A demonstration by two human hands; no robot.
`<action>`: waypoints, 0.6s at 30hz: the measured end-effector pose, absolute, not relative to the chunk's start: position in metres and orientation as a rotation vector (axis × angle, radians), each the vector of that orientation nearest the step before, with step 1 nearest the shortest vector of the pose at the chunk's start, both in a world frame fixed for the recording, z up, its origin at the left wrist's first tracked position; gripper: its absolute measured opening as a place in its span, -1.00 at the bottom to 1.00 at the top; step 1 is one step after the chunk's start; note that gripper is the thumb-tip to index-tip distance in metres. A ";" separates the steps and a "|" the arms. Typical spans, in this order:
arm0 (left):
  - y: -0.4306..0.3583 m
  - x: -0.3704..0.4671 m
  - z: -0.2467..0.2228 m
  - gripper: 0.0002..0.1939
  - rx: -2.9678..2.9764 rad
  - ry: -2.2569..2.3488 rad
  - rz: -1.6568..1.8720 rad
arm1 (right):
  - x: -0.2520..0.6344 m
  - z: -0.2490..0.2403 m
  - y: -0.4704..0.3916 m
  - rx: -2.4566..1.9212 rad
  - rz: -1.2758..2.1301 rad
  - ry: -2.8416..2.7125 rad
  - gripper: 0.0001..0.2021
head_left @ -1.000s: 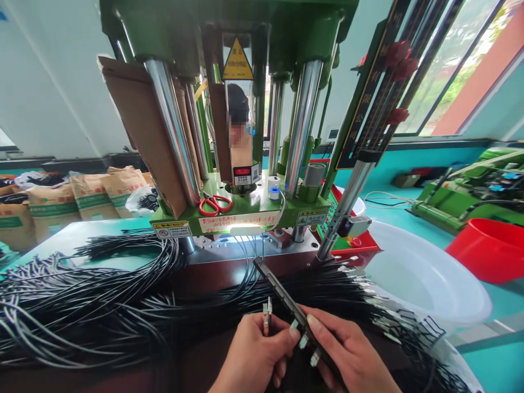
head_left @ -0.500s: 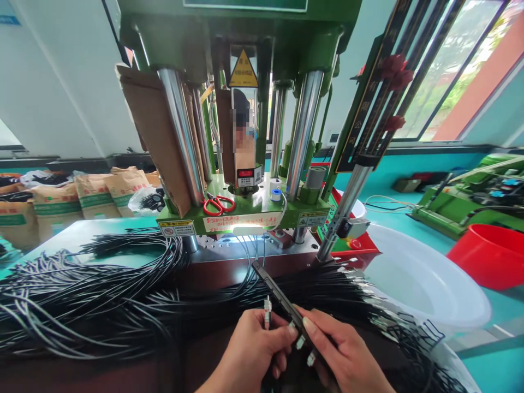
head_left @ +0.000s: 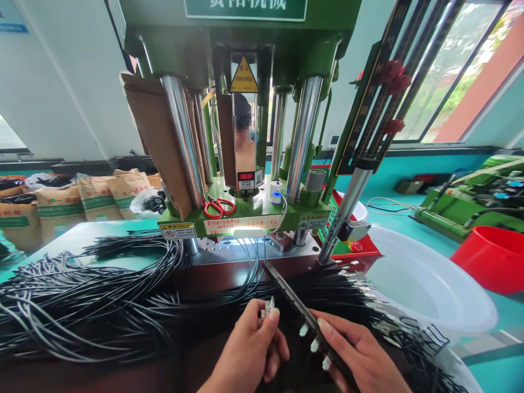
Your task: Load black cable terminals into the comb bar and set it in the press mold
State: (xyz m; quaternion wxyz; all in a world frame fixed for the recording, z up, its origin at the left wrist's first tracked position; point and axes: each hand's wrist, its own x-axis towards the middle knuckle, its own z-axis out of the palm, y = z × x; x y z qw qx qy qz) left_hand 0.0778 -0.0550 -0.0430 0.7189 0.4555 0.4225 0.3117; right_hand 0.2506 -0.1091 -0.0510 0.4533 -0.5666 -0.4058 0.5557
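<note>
1. Paper sacks (head_left: 61, 204) are stacked at the far left, well apart from the work.
2. Black cables (head_left: 94, 305) lie in a loose heap across the bench, their ends fanned toward the person, presumably for easy picking.
3. Left hand (head_left: 249, 355): thumb and forefinger pinched on small metal cable connectors (head_left: 268, 308), held upright, tips up, just beside the strip.
4. Black holder strip (head_left: 301, 311): slants from the press base down into the right hand; three connectors already sit along its near edge, so its open slots face the left hand.
5. Right hand (head_left: 362, 360): fingers closed round the strip's lower end, steadying it.
6. Green press (head_left: 245, 213) stands behind, red scissors (head_left: 219, 206) on its platen.
7. White basin (head_left: 429, 284) and red tub (head_left: 491, 259) stand at right.
</note>
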 end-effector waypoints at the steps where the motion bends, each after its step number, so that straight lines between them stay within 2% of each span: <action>1: -0.056 0.080 -0.042 -0.53 1.029 0.941 0.659 | 0.250 -0.051 -0.109 -1.390 1.373 -0.994 -0.42; 4: -0.057 0.085 -0.042 -0.50 1.043 0.961 0.602 | 0.247 -0.049 -0.108 -1.386 1.377 -0.951 -0.42; 18: -0.056 0.086 -0.053 -0.58 1.053 1.009 0.582 | 0.249 -0.053 -0.108 -1.397 1.317 -1.138 -0.49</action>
